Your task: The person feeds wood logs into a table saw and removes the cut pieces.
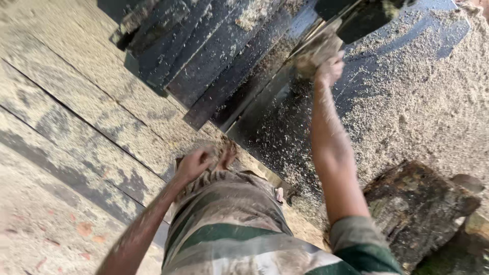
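My right hand (328, 69) reaches far forward to the dark metal sawing machine (239, 66) and presses on a sawdust-caked lump (316, 51) at its edge; whether it grips the lump I cannot tell. My left hand (196, 164) is low at my waist, its fingers curled around a clump of sawdust or cloth (220, 153) above my dusty green-and-white striped shirt (229, 229). Both forearms are coated in sawdust.
Sawdust (428, 107) lies heaped on the right and over the machine's dark plates. Wide dusty wooden planks (76, 117) run along the left. A rough dark log (415, 209) lies at the lower right, beside my right elbow.
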